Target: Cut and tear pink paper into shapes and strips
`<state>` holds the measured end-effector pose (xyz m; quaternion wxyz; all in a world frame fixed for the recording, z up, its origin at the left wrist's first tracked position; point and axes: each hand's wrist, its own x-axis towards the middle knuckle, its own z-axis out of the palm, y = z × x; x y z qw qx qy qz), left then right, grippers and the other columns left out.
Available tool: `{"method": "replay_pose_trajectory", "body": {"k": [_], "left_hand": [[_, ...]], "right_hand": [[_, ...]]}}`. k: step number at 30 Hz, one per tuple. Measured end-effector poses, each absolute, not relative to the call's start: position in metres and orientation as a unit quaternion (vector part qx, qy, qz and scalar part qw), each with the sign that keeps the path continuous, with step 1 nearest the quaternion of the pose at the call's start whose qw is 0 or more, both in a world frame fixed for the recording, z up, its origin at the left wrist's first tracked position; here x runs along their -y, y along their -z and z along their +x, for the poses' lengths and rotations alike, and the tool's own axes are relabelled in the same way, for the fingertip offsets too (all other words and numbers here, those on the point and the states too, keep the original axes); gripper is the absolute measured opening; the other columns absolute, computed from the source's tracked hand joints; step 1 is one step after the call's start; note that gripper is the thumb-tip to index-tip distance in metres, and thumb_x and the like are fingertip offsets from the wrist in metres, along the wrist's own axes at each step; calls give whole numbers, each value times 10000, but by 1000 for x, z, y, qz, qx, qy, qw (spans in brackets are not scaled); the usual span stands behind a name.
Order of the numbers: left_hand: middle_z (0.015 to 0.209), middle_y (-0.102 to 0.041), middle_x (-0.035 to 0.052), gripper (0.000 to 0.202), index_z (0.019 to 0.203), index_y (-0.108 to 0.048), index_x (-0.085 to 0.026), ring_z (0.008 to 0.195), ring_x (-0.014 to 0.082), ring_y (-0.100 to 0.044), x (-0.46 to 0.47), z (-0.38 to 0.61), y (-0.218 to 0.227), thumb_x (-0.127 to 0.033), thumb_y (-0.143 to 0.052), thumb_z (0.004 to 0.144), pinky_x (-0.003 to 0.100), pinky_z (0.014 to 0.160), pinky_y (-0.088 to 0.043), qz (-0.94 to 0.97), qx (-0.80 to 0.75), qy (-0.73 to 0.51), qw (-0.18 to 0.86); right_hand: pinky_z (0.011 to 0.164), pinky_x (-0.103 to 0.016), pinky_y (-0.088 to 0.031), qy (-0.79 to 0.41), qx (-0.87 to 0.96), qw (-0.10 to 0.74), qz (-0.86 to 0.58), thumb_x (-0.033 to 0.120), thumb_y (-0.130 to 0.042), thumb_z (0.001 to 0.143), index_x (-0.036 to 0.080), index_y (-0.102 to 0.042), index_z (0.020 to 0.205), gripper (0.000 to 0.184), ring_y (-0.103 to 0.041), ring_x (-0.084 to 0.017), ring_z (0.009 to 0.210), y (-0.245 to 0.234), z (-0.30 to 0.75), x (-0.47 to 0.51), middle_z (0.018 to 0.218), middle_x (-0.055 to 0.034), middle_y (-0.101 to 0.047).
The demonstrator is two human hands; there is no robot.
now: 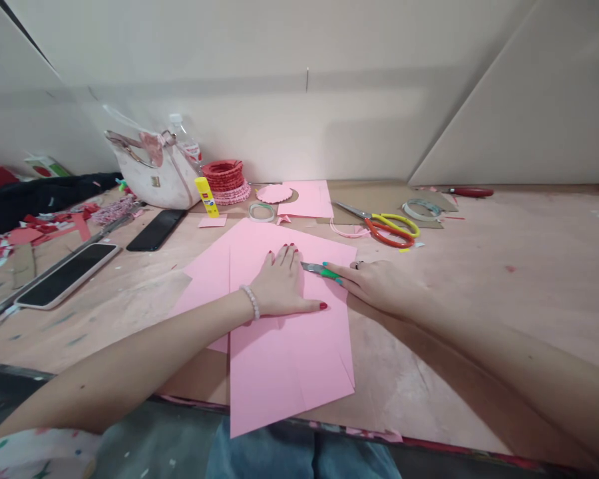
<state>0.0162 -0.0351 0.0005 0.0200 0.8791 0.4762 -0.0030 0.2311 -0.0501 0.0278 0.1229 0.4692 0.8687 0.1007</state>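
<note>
My left hand [283, 283] lies flat on a large pink paper sheet [289, 372], fingers spread and thumb stretched to the right. A beaded bracelet [250, 301] circles the wrist. From the right, my right hand [374, 285] grips a green craft knife [328, 272], its forefinger stretched along the handle. The blade points left over the paper, close beside the left fingertips. More pink paper [207, 279] lies under the sheet's left side. The sheet's near corner hangs past the table's front edge.
Orange-and-yellow scissors [389, 229], tape rolls [422, 209] and a glue stick [207, 197] lie beyond the paper. Coiled red and pink cord [224, 183], a white handbag [154, 173] and a bottle [186, 140] stand behind. Two phones [157, 230] and paper scraps [32, 233] are leftward.
</note>
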Motion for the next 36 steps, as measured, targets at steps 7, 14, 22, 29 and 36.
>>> {"method": "replay_pose_trajectory", "body": {"k": [7,14,22,29,36], "left_hand": [[1483,-96,241,1194,1416,-153,-19,1370,366,-58,35,14,0,-896,-198,606,523,1065,-105,877,-479,0,21],[1373,-372,211,1006,1296,-377,-87,1266,347,-340,20,6,-14,-850,-315,643,431,1016,-268,881,-471,-31,38],[1487,-91,226,1201,1418,-148,-26,1378,328,-97,14,6,-7,-887,-280,591,441,1090,-138,872,-487,10,59],[1483,-73,238,1231,1415,-137,23,1380,332,-70,14,5,-6,-888,-270,597,421,1104,-123,871,-487,6,55],[1482,-98,233,1218,1419,-143,8,1378,335,-89,15,5,-5,-886,-259,600,419,1102,-128,872,-487,5,52]], "right_hand": [[480,-278,-144,-141,-868,120,460,300,-209,944,260,-376,1376,465,-488,-152,531,-28,231,45,718,-70,-623],[471,-273,-137,-138,-865,104,471,319,-228,945,296,-399,1358,447,-458,-140,488,-27,232,47,687,-57,-624],[488,-274,-151,-152,-864,100,470,339,-229,950,299,-377,1372,449,-520,-166,561,-29,224,39,769,-80,-642],[492,-282,-142,-162,-869,90,460,346,-216,950,285,-377,1373,457,-489,-146,537,-22,231,31,760,-68,-632],[497,-279,-155,-138,-872,100,458,340,-208,950,250,-380,1371,464,-498,-147,546,-30,222,26,773,-76,-638]]}}
